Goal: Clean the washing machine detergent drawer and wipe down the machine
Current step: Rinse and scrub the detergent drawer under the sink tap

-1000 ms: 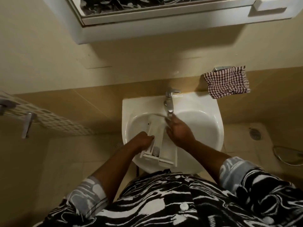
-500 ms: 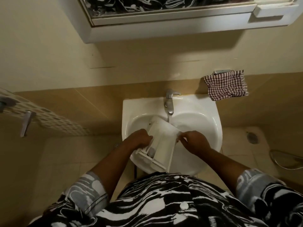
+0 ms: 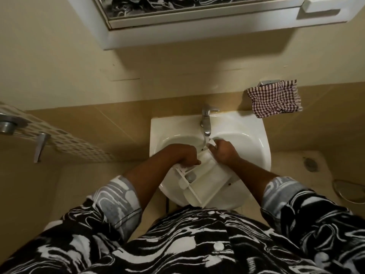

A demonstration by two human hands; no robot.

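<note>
Head view: left hand (image 3: 186, 157) and right hand (image 3: 223, 153) are gripping detergent drawer (image 3: 206, 181) under tap (image 3: 206, 123); drawer is overhanging near edge of sink (image 3: 263, 135), likely slipping floorward if wet

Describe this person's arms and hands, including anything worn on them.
Both hands, the left hand and the right hand, are bare: no gloves, and no ring or watch shows. The forearms are bare. The left sleeve and right sleeve are rolled back, black with white swirls outside, the turned-back cuffs a paler grey and white.
</note>
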